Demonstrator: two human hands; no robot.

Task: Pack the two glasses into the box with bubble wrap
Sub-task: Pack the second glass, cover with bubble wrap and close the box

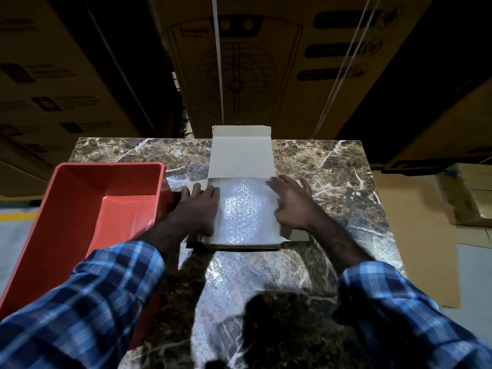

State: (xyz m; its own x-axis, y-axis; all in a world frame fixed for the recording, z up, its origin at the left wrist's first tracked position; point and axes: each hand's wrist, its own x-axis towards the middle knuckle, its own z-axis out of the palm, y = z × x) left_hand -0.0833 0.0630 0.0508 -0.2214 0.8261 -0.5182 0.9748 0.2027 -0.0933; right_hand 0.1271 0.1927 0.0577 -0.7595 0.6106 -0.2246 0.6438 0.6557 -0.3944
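Both arms reach toward 12 o'clock in plaid sleeves; left hand [198, 206] lies flat with fingers straight, right hand [290, 201] has fingers spread, loosely bent.

I am in a warehouse or stockroom. Tall stacks of brown shipping cartons [239, 62] printed with product drawings and bound with white straps rise just beyond the far edge of my marble-patterned tabletop [332, 166]. Flattened cardboard sheets [423, 235] lie on the grey concrete floor [16, 243] past its right edge.
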